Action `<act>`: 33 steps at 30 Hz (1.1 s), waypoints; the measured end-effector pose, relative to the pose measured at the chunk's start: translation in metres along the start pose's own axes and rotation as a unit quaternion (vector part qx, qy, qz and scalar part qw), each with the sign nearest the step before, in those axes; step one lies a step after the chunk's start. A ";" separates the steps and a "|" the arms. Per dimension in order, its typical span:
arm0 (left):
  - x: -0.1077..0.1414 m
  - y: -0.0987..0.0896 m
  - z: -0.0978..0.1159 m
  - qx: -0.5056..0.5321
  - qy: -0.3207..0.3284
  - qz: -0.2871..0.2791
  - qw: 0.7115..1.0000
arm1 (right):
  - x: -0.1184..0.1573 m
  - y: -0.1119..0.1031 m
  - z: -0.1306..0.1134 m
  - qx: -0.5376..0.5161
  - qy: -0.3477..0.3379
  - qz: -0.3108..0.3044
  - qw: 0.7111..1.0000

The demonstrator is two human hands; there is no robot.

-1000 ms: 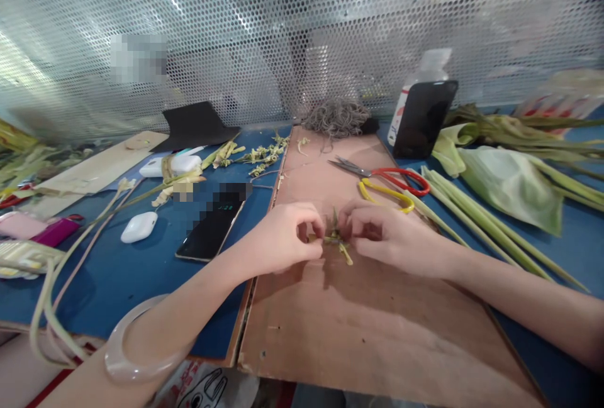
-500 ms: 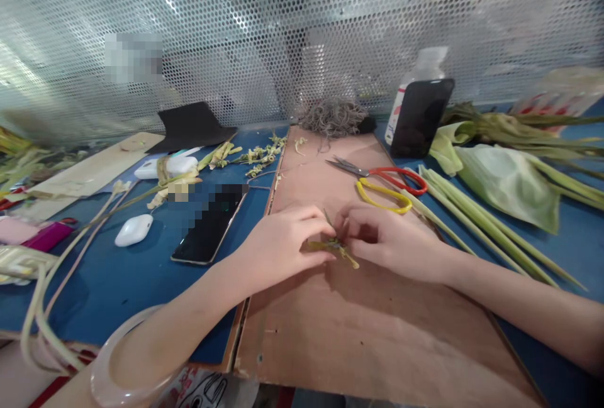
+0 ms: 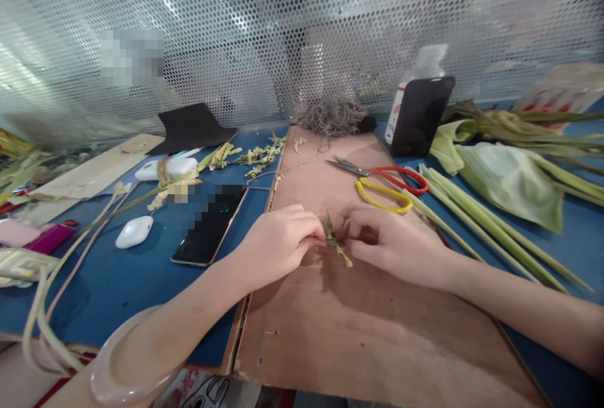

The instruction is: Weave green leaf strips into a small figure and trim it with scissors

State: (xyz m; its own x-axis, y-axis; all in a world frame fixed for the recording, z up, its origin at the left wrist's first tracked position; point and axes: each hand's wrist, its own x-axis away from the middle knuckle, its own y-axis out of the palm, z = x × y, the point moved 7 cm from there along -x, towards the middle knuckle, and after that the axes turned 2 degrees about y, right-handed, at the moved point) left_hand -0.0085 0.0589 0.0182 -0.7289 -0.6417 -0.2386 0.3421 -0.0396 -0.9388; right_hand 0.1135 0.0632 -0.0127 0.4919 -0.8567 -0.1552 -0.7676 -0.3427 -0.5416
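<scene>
Over the brown wooden board [image 3: 377, 345], a small green and yellow piece of folded leaf [image 3: 336, 243] is held between both hands. My left hand [image 3: 283, 241] pinches its left side, fingers pressed together. My right hand [image 3: 387, 238] grips the other side with thumb and bent fingers. The piece has a pointed tip upward and a yellowish end toward me. Beyond my right hand lie scissors [image 3: 397, 180] with one red and one yellow handle, on the board.
Left of the board are a phone [image 3: 212, 226], a white case [image 3: 134, 232] and plant pieces [image 3: 259, 156]. Grey cord [image 3: 336, 117] lies at the back. At right stand a bottle and an upright phone [image 3: 421, 117], near long green leaves [image 3: 495, 226].
The fingers of my left hand have closed together at the piece's left side. The leaf piece has turned, its tip now more upright and its yellowish end slightly left.
</scene>
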 end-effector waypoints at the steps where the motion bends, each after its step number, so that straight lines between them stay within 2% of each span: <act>1: 0.001 0.000 0.000 -0.007 -0.002 0.003 1.000 | 0.000 0.000 0.000 0.000 -0.001 0.006 1.000; 8: 0.004 -0.002 0.002 -0.057 0.006 0.009 0.998 | 0.001 -0.003 -0.001 0.007 0.027 0.061 0.998; 16: 0.004 -0.004 0.004 -0.112 0.003 0.012 0.994 | 0.004 -0.008 -0.010 0.037 -0.007 0.118 0.992; 23: 0.005 -0.007 0.007 -0.141 0.021 0.027 0.989 | 0.004 -0.010 -0.012 0.035 -0.020 0.130 0.991; 27: 0.004 -0.009 0.004 -0.154 0.005 0.024 0.988 | 0.004 -0.013 -0.014 0.070 -0.026 0.143 0.987; 33: 0.004 -0.003 0.003 -0.153 -0.044 -0.024 0.987 | 0.005 -0.001 -0.017 0.105 -0.081 0.119 0.984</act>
State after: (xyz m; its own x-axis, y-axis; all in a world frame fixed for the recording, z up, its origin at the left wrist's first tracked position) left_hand -0.0100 0.0541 0.0207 -0.6811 -0.7092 -0.1818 0.1027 0.1533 -0.9828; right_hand 0.1101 0.0527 0.0011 0.3806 -0.8241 -0.4196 -0.7754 -0.0372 -0.6303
